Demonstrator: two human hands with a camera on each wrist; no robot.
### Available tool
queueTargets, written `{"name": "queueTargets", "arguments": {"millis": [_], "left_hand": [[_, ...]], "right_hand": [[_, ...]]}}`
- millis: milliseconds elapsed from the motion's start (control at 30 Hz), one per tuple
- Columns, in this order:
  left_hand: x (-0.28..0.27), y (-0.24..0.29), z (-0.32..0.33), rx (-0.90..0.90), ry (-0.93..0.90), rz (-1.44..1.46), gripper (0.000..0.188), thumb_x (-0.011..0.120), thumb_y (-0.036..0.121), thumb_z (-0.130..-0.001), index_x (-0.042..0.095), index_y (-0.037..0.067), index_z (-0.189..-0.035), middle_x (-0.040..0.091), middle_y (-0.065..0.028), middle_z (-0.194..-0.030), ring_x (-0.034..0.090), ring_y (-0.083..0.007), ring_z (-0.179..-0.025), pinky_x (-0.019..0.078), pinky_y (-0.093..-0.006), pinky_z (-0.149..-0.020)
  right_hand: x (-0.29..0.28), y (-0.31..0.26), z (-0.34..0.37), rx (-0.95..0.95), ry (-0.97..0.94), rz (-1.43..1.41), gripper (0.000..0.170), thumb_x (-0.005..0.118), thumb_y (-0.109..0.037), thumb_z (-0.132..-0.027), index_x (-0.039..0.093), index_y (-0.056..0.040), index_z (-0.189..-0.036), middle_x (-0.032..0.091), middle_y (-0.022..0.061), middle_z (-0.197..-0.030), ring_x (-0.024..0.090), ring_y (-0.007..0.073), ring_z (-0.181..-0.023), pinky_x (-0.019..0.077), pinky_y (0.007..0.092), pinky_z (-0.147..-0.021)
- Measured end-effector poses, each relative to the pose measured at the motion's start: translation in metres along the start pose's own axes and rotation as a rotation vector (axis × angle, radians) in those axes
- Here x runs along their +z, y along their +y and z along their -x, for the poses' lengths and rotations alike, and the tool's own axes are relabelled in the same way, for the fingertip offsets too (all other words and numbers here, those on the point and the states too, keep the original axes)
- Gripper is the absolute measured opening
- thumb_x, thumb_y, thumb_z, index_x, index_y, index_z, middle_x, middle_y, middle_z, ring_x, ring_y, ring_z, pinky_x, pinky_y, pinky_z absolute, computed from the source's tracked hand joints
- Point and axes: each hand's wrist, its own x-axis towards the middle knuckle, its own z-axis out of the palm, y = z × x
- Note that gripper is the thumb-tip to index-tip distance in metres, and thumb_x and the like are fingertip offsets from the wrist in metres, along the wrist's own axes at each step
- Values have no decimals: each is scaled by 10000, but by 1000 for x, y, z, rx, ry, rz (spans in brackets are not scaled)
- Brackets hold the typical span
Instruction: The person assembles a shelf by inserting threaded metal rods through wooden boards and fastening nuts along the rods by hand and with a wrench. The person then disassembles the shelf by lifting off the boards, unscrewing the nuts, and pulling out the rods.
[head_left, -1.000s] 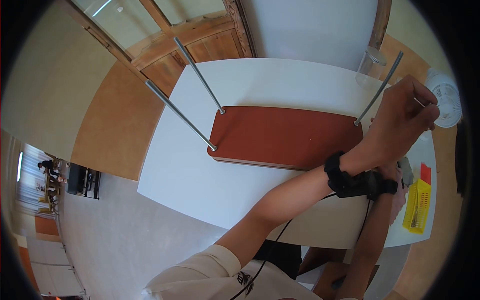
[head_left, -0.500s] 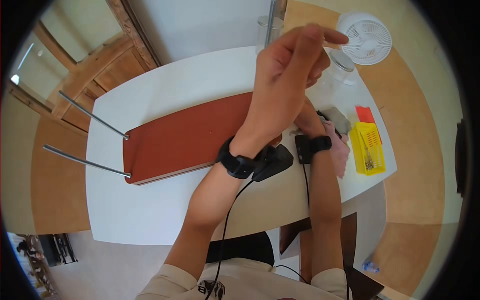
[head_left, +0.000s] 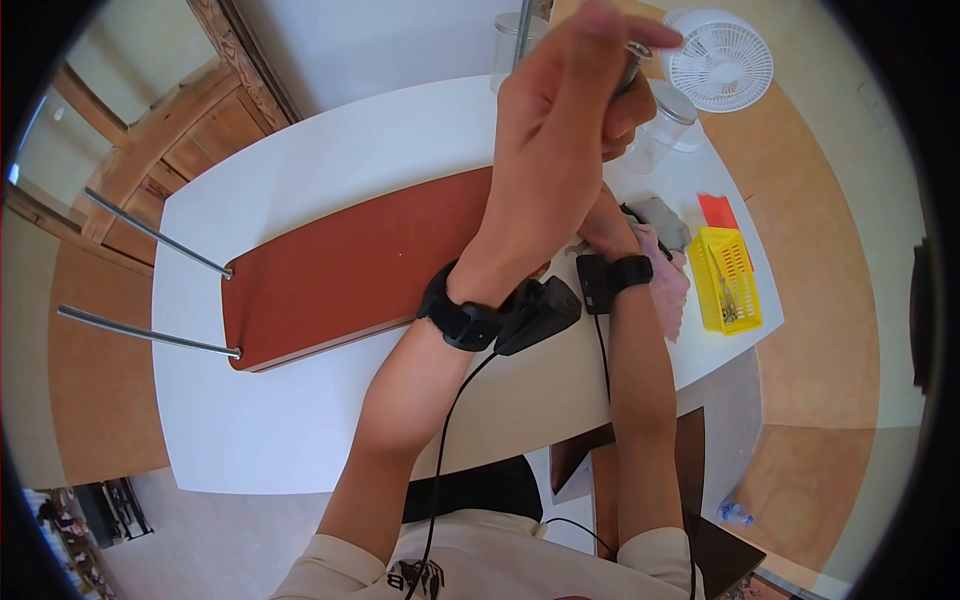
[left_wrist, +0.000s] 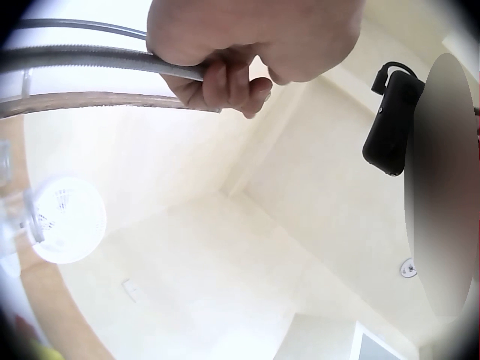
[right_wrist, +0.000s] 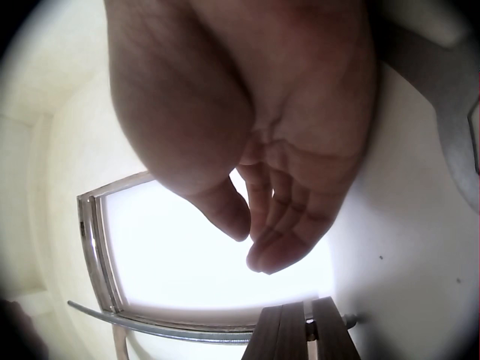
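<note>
"Left wrist view first: what is the left hand (left_wrist: 255,45) doing?"

"Its fingers are curled tightly round a metal rod (left_wrist: 105,60), with the fist raised high. From the head, the rod's end shows among the fingers."

"And the right hand (right_wrist: 255,112)?"

"Lower down, and partly hidden by the left hand in the head view. Its fingers bend loosely towards the thumb; I can see nothing held there."

"Where is the red-brown board (head_left: 350,260)?"

"On the white table (head_left: 260,430), running from beneath the left hand out to that hand's left. Two metal legs (head_left: 160,233) slant up from the end farthest from the hands. Another leg (head_left: 523,40) shows just behind the left hand."

"What's around the right hand?"

"Just to its right, a grey cloth (head_left: 662,218) and a pink cloth (head_left: 670,292). Farther right, a yellow basket (head_left: 707,285) holds a metal tool, with a red piece (head_left: 716,210) beside it."

"Past the left hand?"

"A silver-lidded jar (head_left: 672,103), then a white fan (head_left: 720,62). Another clear jar (head_left: 506,45) stands behind that nearer leg."
</note>
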Motion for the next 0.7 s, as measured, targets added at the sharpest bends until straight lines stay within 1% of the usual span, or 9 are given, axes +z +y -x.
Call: {"name": "queueTargets", "arguments": {"millis": [67,167,267,367,400,467,500,567,700], "left_hand": [[24,-22,-6,261,397,-314,462,433,425,-1124,623,24,-1255,358,59,-656,266,-37,-562,195,-224,-516],[40,0,-1,129,445,-371,466,417,418,-1129,609,25,-1288,403,49,-668,313,-40,-559,232,-211,-518],[47,-7,-7,172,542,-426,500,375,442,-1134,601,28,-1302,410,46,-663,320,-38,-563,233,-211,-518],[22,-19,-2,264,387,-361,464,438,424,-1121,593,32,-1316,416,45,-668,331,-40,-571,237,-211,-520],[28,-16,-3,262,388,-360,464,438,424,-1121,593,32,-1316,416,45,-668,331,-40,-571,237,-211,-520],[45,-6,-7,150,550,-442,478,415,429,-1127,592,27,-1315,420,45,-662,335,-41,-575,239,-212,-521],[38,-9,-6,148,550,-443,478,415,429,-1127,592,27,-1315,420,45,-662,335,-41,-575,239,-212,-521],[18,-17,-1,230,388,-337,473,412,426,-1128,595,31,-1312,423,43,-662,338,-42,-579,242,-216,-528],[26,-10,-3,178,424,-261,516,355,450,-1136,595,27,-1310,423,41,-655,337,-43,-578,243,-216,-537]], "right_hand": [[-3,2,-2,41,-15,-43,351,587,-168,-1060,587,-7,-1372,654,54,-1145,625,130,-1055,508,280,-1023],[-2,1,-3,37,-30,-85,345,582,-165,-1062,591,-7,-1368,653,52,-1141,622,129,-1058,506,277,-1021],[2,-2,1,24,-4,-40,345,579,-165,-1062,592,-5,-1368,653,49,-1140,619,126,-1064,505,276,-1020],[-2,2,-2,57,-30,-131,349,579,-170,-1062,594,-6,-1370,653,48,-1142,618,124,-1065,504,273,-1020],[-1,1,-1,59,-29,-132,349,579,-170,-1062,594,-6,-1370,653,48,-1142,618,124,-1065,504,273,-1020],[4,-3,1,21,2,29,351,575,-171,-1063,594,-6,-1373,652,50,-1148,618,123,-1064,503,272,-1020],[3,-2,1,21,2,28,351,575,-171,-1063,594,-6,-1373,652,50,-1148,618,123,-1064,503,272,-1020],[1,1,-2,55,-17,-97,349,574,-169,-1064,596,-7,-1372,652,52,-1151,619,123,-1062,502,271,-1021],[3,1,-1,34,13,-42,348,573,-168,-1064,594,-6,-1372,653,53,-1154,619,121,-1061,504,272,-1020]]}}
